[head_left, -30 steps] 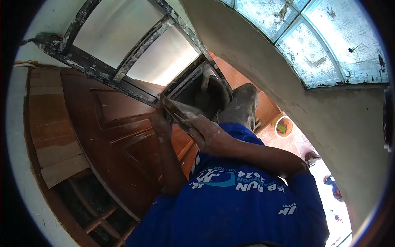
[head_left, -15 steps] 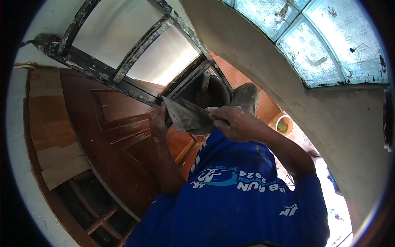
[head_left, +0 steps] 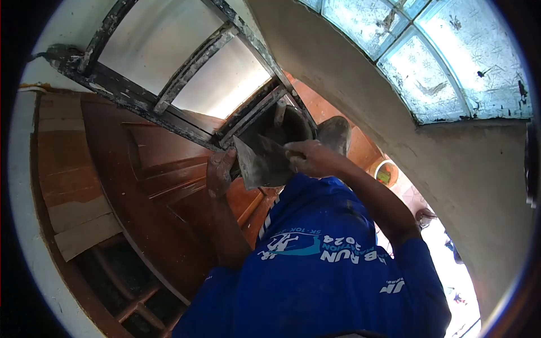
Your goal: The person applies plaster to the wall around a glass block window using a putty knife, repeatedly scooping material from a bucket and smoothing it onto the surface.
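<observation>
My right hand (head_left: 318,159) is closed round the handle of a trowel (head_left: 271,145). The trowel's dark, narrow-looking blade points left, over a dark bucket (head_left: 307,125). To the left, my left hand (head_left: 218,172) has its thumb up and its fingers closed at the edge of a grey, smeared flat piece (head_left: 252,168) with a pointed upper corner. This piece stands slanted in front of the bucket, below the trowel blade. The palm side of my left hand is hidden. Another tool's handle (head_left: 280,112) sticks up inside the bucket.
A paint-spattered ladder (head_left: 197,65) leans above the bucket. A brown panelled door (head_left: 158,186) lies at left, beside cardboard strips (head_left: 79,180). A grey wall (head_left: 360,107) with glass blocks (head_left: 428,73) runs along the right. A boot (head_left: 335,135) and a small pail (head_left: 386,173) are near it.
The trowel has separated from the grey piece's upper edge and now shows over the bucket. The grey piece has shifted slightly right and turned steeper. My left hand has dropped a little.
</observation>
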Demonstrator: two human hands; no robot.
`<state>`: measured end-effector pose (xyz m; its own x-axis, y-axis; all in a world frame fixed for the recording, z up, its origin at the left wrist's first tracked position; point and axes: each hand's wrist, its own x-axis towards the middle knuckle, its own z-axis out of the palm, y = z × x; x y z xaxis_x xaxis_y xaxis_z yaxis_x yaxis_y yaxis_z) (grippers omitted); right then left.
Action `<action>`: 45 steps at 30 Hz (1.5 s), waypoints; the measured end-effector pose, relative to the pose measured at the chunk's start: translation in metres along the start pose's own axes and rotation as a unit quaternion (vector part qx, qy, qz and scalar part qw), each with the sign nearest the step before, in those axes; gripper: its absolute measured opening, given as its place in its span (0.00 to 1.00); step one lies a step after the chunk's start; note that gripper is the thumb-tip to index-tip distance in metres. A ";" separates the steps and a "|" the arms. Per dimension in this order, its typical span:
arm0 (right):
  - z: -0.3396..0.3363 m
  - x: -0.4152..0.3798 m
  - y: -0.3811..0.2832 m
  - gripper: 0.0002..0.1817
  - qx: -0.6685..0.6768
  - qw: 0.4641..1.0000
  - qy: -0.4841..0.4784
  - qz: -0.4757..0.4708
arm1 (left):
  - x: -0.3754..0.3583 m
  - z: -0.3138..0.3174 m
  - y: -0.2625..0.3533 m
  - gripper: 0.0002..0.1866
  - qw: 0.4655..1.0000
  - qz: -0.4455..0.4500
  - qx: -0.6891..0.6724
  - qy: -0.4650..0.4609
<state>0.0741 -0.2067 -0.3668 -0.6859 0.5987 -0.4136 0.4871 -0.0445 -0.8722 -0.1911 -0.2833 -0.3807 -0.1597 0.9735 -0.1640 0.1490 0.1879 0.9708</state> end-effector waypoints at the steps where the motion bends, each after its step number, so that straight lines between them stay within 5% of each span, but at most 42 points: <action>1: 0.003 -0.009 -0.007 0.17 -0.006 0.998 0.050 -0.044 | -0.003 0.004 -0.001 0.20 1.000 0.012 0.012 0.016; 3: 0.012 -0.023 -0.022 0.19 -0.027 0.978 0.155 -0.137 | 0.000 0.014 0.002 0.19 0.990 0.095 0.097 0.032; 6: 0.029 -0.016 -0.010 0.22 -0.167 0.972 0.121 -0.116 | 0.005 0.008 -0.004 0.19 0.971 0.180 0.153 0.022; 8: 0.019 0.013 0.001 0.22 -0.074 0.995 -0.031 0.063 | 0.004 -0.005 0.002 0.19 0.984 0.144 0.104 -0.016; 10: 0.028 0.036 0.034 0.21 -0.025 0.978 -0.118 0.168 | 0.003 -0.009 0.006 0.19 0.954 0.243 0.173 0.029; 11: 0.040 0.054 0.064 0.21 -0.027 0.975 -0.126 0.183 | 0.007 -0.010 0.006 0.20 0.879 0.375 0.279 0.099; 12: 0.041 0.066 0.078 0.21 -0.028 0.971 -0.129 0.199 | 0.012 -0.013 0.007 0.20 0.892 0.359 0.254 0.103; 13: 0.034 0.065 0.073 0.21 -0.025 0.992 -0.059 0.112 | 0.018 -0.017 0.009 0.19 0.904 0.343 0.229 0.108; 14: 0.033 0.054 0.065 0.21 -0.023 0.999 0.008 0.028 | 0.010 -0.027 0.009 0.18 0.983 0.165 0.070 0.039; 15: 0.028 0.041 0.053 0.21 -0.020 0.999 0.025 -0.003 | 0.004 -0.028 0.011 0.18 0.994 -0.026 -0.094 -0.040; 17: 0.017 0.018 0.026 0.21 -0.012 1.000 0.007 -0.017 | 0.005 -0.016 0.020 0.18 0.998 -0.054 -0.026 -0.015; 20: 0.021 0.023 0.029 0.21 -0.112 0.980 -0.114 0.116 | 0.022 -0.041 -0.068 0.20 0.957 0.158 0.219 0.103; 21: 0.027 0.028 0.043 0.21 -0.163 0.958 -0.158 0.174 | 0.030 -0.033 -0.069 0.21 0.959 0.164 0.182 0.144; 22: 0.037 0.030 0.069 0.21 -0.176 0.983 -0.022 0.051 | 0.037 -0.025 -0.069 0.22 0.957 0.171 0.144 0.185; 23: 0.049 0.032 0.104 0.20 -0.186 0.973 0.108 -0.079 | 0.036 0.007 -0.010 0.23 0.976 0.070 -0.031 0.206; 24: 0.044 0.025 0.108 0.21 -0.154 0.974 0.139 -0.091 | 0.035 0.024 0.022 0.24 0.954 -0.036 -0.202 0.218; 25: 0.039 0.018 0.111 0.21 -0.122 0.972 0.169 -0.106 | 0.035 0.023 0.022 0.24 0.960 -0.068 -0.167 0.214; 27: 0.005 -0.015 0.068 0.21 0.014 0.993 0.041 0.107 | 0.035 0.018 0.017 0.24 0.966 -0.132 -0.091 0.202; 30: 0.001 -0.034 0.069 0.22 0.172 0.970 0.089 0.146 | 0.048 0.020 -0.036 0.23 0.961 -0.113 -0.130 0.216; 33: 0.032 -0.020 0.137 0.24 0.005 0.964 0.252 -0.083 | 0.059 0.030 -0.073 0.22 0.961 -0.132 -0.087 0.226; 36: 0.044 -0.015 0.152 0.25 -0.059 0.916 0.344 -0.197 | 0.063 0.038 -0.105 0.21 0.962 -0.149 -0.091 0.211; 39: 0.026 -0.047 0.099 0.25 0.182 0.963 0.181 0.078 | 0.062 0.041 -0.132 0.20 0.957 -0.193 -0.079 0.201; 42: 0.025 -0.052 0.103 0.25 0.180 0.961 0.208 0.037 | 0.065 0.027 -0.190 0.18 0.969 -0.164 -0.022 0.182; 45: 0.017 -0.054 0.105 0.25 0.153 0.960 0.236 -0.010 | 0.073 0.018 -0.184 0.17 0.968 -0.195 0.045 0.155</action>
<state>0.1528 -0.2575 -0.4403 -0.3378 0.8939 -0.2946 0.2451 -0.2186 -0.9445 -0.2124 -0.2442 -0.5744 -0.5030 0.7435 -0.4407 0.1002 0.5566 0.8247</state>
